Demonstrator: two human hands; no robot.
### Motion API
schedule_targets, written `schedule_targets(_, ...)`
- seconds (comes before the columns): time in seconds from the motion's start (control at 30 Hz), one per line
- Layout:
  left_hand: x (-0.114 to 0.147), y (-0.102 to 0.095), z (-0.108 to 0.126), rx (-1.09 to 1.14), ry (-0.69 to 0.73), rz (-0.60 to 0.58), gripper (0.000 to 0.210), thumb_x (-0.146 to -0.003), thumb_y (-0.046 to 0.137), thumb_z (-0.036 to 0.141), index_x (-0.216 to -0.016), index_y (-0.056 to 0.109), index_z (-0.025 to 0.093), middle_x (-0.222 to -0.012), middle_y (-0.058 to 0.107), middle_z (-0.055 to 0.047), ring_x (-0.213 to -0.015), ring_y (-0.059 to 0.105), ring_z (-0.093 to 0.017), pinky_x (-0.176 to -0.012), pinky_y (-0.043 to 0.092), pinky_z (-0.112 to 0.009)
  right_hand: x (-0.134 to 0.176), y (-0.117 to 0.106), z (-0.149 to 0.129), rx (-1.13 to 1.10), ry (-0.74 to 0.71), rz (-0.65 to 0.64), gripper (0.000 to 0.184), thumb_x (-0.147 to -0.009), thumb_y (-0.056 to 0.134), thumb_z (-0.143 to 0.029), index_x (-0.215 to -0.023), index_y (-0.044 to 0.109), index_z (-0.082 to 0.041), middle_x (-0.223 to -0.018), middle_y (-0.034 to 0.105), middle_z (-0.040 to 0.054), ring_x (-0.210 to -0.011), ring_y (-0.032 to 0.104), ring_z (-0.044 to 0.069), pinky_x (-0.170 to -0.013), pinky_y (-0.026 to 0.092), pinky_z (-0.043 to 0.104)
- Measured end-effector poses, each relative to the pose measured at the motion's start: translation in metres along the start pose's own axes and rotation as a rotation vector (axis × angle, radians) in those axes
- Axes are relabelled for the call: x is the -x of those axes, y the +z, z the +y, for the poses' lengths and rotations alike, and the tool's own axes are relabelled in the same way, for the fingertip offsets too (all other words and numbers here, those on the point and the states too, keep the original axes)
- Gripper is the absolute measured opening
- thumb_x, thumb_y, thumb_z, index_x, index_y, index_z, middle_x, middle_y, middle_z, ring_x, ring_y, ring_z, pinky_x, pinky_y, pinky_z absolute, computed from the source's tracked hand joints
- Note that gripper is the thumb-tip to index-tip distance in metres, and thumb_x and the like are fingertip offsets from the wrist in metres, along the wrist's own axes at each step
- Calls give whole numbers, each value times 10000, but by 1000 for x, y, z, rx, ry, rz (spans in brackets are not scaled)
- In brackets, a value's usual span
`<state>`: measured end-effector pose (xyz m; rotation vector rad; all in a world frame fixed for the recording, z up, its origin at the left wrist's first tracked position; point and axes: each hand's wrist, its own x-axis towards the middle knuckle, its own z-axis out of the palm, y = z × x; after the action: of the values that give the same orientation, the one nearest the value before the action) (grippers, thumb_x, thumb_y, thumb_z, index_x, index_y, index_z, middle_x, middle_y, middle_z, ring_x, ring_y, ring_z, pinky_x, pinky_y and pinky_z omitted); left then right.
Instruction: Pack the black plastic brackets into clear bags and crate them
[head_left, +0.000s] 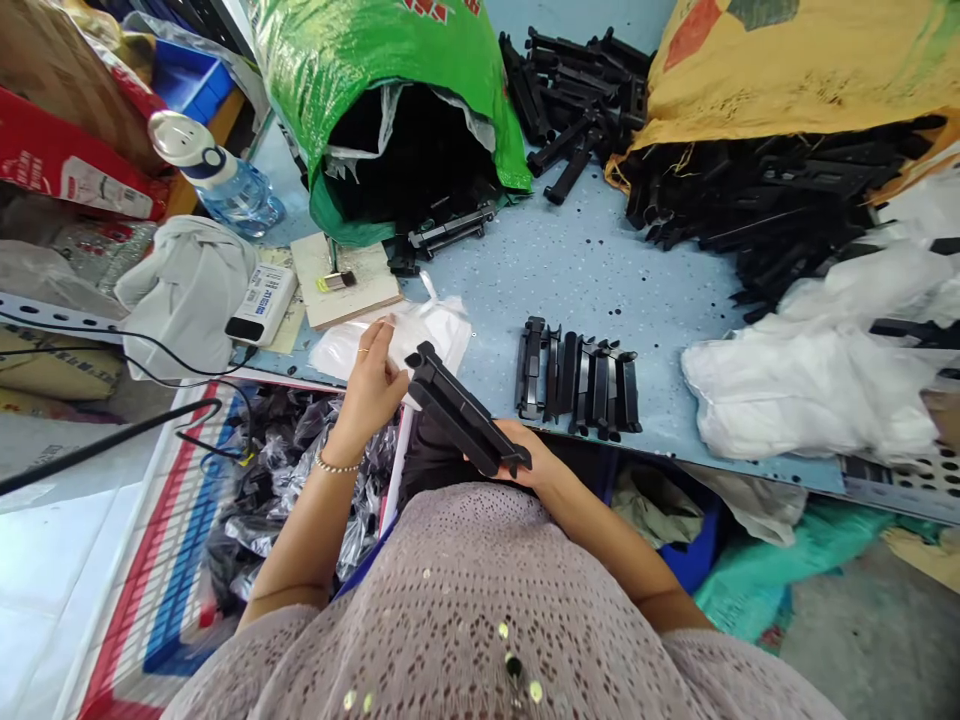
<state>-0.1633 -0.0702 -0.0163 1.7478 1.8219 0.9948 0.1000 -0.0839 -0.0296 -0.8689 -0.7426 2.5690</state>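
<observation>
We hold one long black part (465, 408) in our right hand (538, 458), the fingers closed round its near end from below, so that it slants up and across toward our left hand (371, 388). The far end of the part stands just beside the left thumb. Our left hand is bent over a stack of thin plastic bags (446, 330), its fingertips on the film; we cannot quite tell whether it pinches a bag or only rests there.

Just beyond the right hand and a little to its right, a row of black parts (577, 382) lies side by side on the table (495, 290). Farther right of that hand we see a bundle of white bags (810, 390).

Beyond the left hand lies a board (375, 278) with a small brush (336, 281) on it, and past that a green sack (390, 55) gapes toward us. Below and left of the same hand, a striped basket (161, 560) holds parts in clear wrapping (292, 480).
</observation>
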Motion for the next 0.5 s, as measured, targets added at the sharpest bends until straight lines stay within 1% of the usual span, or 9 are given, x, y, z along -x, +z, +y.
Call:
schedule_targets(0.07, -2, 2, 3, 18, 29, -10, 822, -812, 567, 38, -1588, 407, 255, -1581, 440, -184, -811, 645, -124, -611, 555, -248, 0, -3, 3, -38, 23, -35, 284, -869, 708, -487, -867, 689, -204, -512, 508, -39, -401, 347, 91, -406, 249, 213)
schedule_targets(0.17, 1, 4, 9, -10, 73, -54, 877, -819, 577, 25, -1623, 338, 283, -1620, 400, -183, -863, 685, -137, -649, 593, -253, -8, -9, 0, -108, 40, -112, 268, -898, 629, -423, -821, 663, -168, -439, 420, -72, -357, 202, 60, -391, 188, 207)
schedule_targets(0.23, 8, 6, 18, -85, 140, -77, 901, -855, 549, 14, -1658, 249, 293, -1646, 369, -196, -950, 722, -172, -735, 635, -289, -15, -9, -6, -116, 43, -124, 275, -925, 566, -396, -801, 640, -162, -415, 346, -99, -355, 126, 57, -385, 161, 209)
schedule_targets(0.27, 13, 7, 24, -122, 206, -99, 900, -880, 528, 12, -1672, 204, 291, -1652, 365, -201, -1063, 727, -215, -812, 650, -320, -19, -7, -9, -90, 24, -92, 283, -942, 541, -388, -786, 622, -167, -419, 330, -103, -359, 120, 59, -385, 155, 210)
schedule_targets(0.3, 18, 9, 31, -145, 291, -140, 895, -903, 508, 14, -1683, 163, 286, -1657, 365, -202, -1208, 694, -262, -906, 649, -356, -22, -4, -13, -35, -18, -28, 294, -959, 527, -386, -765, 600, -177, -429, 334, -99, -364, 138, 63, -387, 155, 212)
schedule_targets(0.37, 29, 11, 49, -146, 460, -266, 881, -934, 467, 12, -1694, 103, 268, -1666, 369, -195, -1446, 536, -306, -1076, 597, -412, -25, 7, -19, 178, -164, 174, 308, -984, 536, -382, -738, 567, -199, -482, 422, -66, -391, 264, 78, -404, 207, 218)
schedule_targets(0.43, 39, 6, 64, -112, 531, -367, 848, -953, 452, 19, -1694, 115, 256, -1647, 415, -177, -1503, 476, -285, -1157, 546, -428, -24, 21, -24, 463, -300, 337, 284, -991, 579, -365, -750, 576, -215, -561, 522, -35, -472, 427, 105, -463, 316, 234)
schedule_targets(0.47, 45, -1, 68, -99, 520, -389, 817, -961, 466, 37, -1687, 166, 260, -1618, 465, -162, -1481, 506, -269, -1167, 540, -426, -22, 27, -27, 592, -322, 334, 241, -991, 597, -351, -788, 604, -221, -597, 565, -27, -517, 491, 120, -510, 372, 247)
schedule_targets(0.5, 51, -9, 69, -97, 486, -397, 775, -967, 495, 67, -1670, 241, 272, -1575, 523, -142, -1440, 553, -256, -1166, 542, -426, -18, 32, -30, 697, -311, 263, 177, -992, 605, -336, -857, 642, -227, -638, 610, -22, -554, 541, 132, -562, 419, 262)
